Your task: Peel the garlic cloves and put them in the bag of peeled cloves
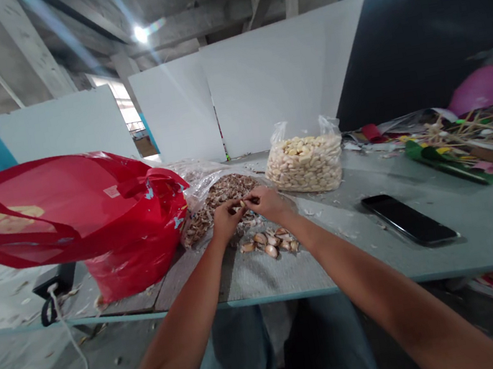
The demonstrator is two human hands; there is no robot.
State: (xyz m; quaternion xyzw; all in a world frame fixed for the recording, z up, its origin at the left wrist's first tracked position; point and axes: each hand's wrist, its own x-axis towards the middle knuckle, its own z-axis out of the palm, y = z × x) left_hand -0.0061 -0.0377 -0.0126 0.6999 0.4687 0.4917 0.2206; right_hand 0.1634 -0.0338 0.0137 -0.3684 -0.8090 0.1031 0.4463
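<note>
My left hand (pixel 227 218) and my right hand (pixel 269 201) meet above the near edge of a clear bag of brown garlic skins (pixel 228 189). Pinched between the fingertips of both is a small pale garlic clove (pixel 243 204), partly hidden by the fingers. Just below them on the table lies a small pile of unpeeled garlic cloves (pixel 271 243). Beyond my right hand stands a clear plastic bag of peeled garlic cloves (pixel 307 165), its two handles sticking up.
A large red plastic bag (pixel 135 253) stands at the left, beside a black box with a white cable (pixel 71 340). On the right lie a black phone (pixel 408 218) and a heap of thin sticks with coloured tips (pixel 480 139). White panels (pixel 276 79) rise behind the table (pixel 359 266).
</note>
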